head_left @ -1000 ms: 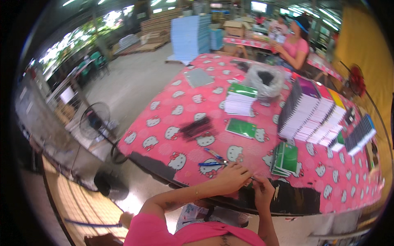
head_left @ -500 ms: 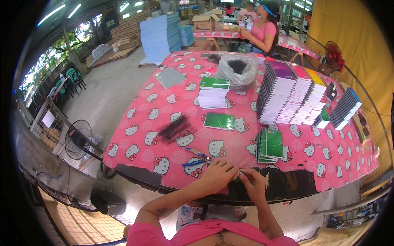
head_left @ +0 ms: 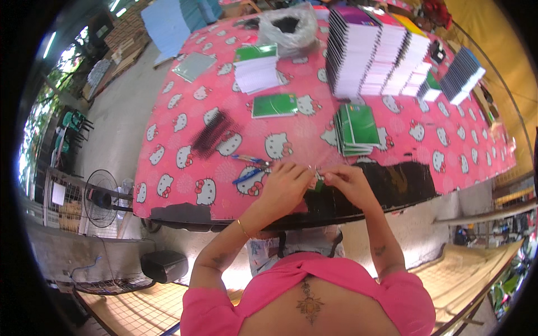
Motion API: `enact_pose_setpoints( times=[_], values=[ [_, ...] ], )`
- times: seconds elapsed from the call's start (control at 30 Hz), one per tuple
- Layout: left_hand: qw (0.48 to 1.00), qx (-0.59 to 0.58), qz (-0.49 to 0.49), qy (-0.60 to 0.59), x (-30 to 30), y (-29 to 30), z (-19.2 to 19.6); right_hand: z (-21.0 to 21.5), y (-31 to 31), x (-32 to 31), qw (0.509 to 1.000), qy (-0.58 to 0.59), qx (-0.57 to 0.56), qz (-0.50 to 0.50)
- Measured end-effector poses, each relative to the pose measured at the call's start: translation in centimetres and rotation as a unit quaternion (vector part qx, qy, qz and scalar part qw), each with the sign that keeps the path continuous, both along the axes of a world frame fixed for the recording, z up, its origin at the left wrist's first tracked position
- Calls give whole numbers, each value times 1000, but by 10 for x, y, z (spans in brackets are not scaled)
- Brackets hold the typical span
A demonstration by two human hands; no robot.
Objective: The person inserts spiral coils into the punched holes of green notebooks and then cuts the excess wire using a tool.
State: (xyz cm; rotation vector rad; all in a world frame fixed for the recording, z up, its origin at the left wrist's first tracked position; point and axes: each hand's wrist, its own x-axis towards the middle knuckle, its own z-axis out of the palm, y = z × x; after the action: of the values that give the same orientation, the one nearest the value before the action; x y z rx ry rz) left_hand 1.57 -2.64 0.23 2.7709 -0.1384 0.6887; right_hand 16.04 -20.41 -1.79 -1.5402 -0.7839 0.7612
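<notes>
My left hand (head_left: 287, 180) and my right hand (head_left: 348, 182) meet at the front edge of the table, fingertips pinched close together. Between them shows a small green piece (head_left: 319, 185); the fingers hide most of what they hold. Beside my left hand lies a blue-handled tool (head_left: 246, 177) that looks like pliers. Farther left is a pile of black binding coils (head_left: 213, 135). Ahead of my hands lie a single green notebook (head_left: 274, 105) and, to the right, a small stack of spiral-bound green notebooks (head_left: 360, 126). A taller stack of green-covered pads (head_left: 256, 70) stands behind.
Tall stacks of spiral notebooks (head_left: 356, 56) stand at the right back, with dark-spined ones (head_left: 460, 75) beyond. A plastic bag (head_left: 288, 33) and a clear sheet (head_left: 194, 67) lie toward the back of the pink table (head_left: 314, 134). A fan (head_left: 101, 199) stands left.
My view has tipped downward, so the table sits higher in the picture and the co-workers are out of it. Both hands stay together; a green piece now shows between them.
</notes>
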Motion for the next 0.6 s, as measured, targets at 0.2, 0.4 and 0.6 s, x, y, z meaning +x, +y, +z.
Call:
enact_pose_setpoints(
  times=[0.2, 0.4, 0.6],
  values=[
    [999, -12, -4, -38, 5, -4, 0, -1, -2, 16, 999, 28, -6, 41],
    [998, -20, -8, -51, 6, -3, -1, 4, 2, 21, 996, 31, 4, 78],
    [998, -39, -9, -53, 6, -4, -1, 8, 6, 14, 994, -16, 39, 98]
  ],
)
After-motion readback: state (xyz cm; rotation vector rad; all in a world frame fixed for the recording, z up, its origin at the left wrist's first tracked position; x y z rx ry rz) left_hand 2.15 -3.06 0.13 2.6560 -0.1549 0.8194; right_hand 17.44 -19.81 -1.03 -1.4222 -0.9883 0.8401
